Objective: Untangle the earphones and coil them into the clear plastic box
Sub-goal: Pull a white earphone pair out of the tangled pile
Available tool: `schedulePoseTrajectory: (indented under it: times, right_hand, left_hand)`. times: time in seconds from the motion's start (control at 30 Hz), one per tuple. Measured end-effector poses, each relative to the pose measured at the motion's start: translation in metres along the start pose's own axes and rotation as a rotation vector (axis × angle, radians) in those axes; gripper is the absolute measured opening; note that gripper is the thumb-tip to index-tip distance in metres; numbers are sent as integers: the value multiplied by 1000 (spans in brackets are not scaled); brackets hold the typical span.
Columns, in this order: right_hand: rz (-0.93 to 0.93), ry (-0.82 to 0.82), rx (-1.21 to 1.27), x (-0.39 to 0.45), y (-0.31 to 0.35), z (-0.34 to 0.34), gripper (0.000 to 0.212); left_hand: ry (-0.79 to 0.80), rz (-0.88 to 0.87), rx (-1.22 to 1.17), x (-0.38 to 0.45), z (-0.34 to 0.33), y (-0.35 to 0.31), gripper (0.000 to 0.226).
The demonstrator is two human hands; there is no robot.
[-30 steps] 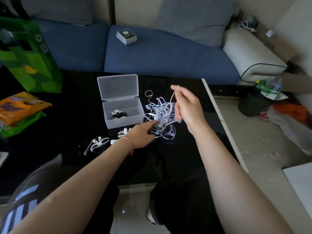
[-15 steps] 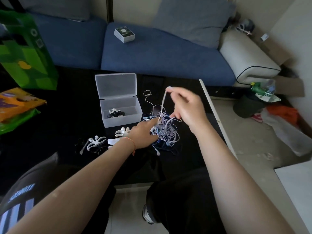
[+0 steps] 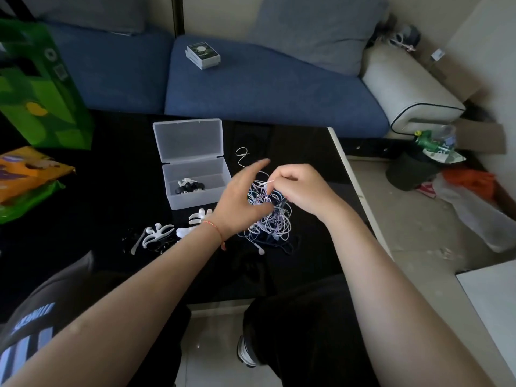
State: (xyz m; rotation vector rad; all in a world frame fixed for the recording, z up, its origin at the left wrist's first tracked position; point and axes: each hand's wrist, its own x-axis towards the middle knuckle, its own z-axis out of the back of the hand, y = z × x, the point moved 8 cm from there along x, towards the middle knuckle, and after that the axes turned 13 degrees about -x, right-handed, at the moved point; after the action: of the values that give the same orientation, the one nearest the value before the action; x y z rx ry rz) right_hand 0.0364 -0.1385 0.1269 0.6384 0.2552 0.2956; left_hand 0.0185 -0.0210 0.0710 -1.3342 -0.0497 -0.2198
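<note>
The right hand point(image 3: 300, 191) is pinching one thin white cord in its grip while the spread left hand point(image 3: 243, 199) is hovering over the tangled white-and-lilac earphone wires point(image 3: 269, 219) on the glossy black table point(image 3: 111, 191), so a hard pull is risking tighter knots.

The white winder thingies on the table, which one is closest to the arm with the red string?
The white winder just below the clear plastic box, touching the left hand's wrist. The other white winder lies farther left, apart.
</note>
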Motion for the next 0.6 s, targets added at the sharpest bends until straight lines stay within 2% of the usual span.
schedulePoseTrajectory:
  times: [0.07, 0.13, 0.23, 0.3, 0.33, 0.4, 0.5, 0.53, 0.6]
  right_hand:
    - [48, -52, 97, -1, 8, 1, 23]
    - [36, -273, 207, 0, 5, 16, 26]
    - [-85, -680, 315, -3, -24, 50, 24]
    - [-157, -779, 266, -5, -41, 61, 19]
    - [-199, -754, 243, -4, -48, 60, 23]
    - [-303, -598, 198, 0, -58, 49, 36]
    - [-384, -348, 47, 2, -63, 29, 45]
    - [-398, -304, 0, 3, -64, 26, 45]
    - [-416, -307, -30, 4, -67, 27, 45]
  left_hand:
    - [135, 118, -125, -1, -14, 1, 37]
    - [100, 287, -204, -6, -13, 17, 5]
    - [-158, 375, -7, -11, 20, 46, 19]
    - [-324, 453, -80, -16, 44, 59, 19]
    - [-385, 482, -188, -17, 52, 65, 19]
    - [-444, 500, -397, -15, 61, 67, 21]
    - [-453, 430, -637, -4, 65, 49, 40]
    - [-470, 393, -745, 0, 67, 42, 44]
    - [-500, 337, -954, 8, 76, 34, 37]
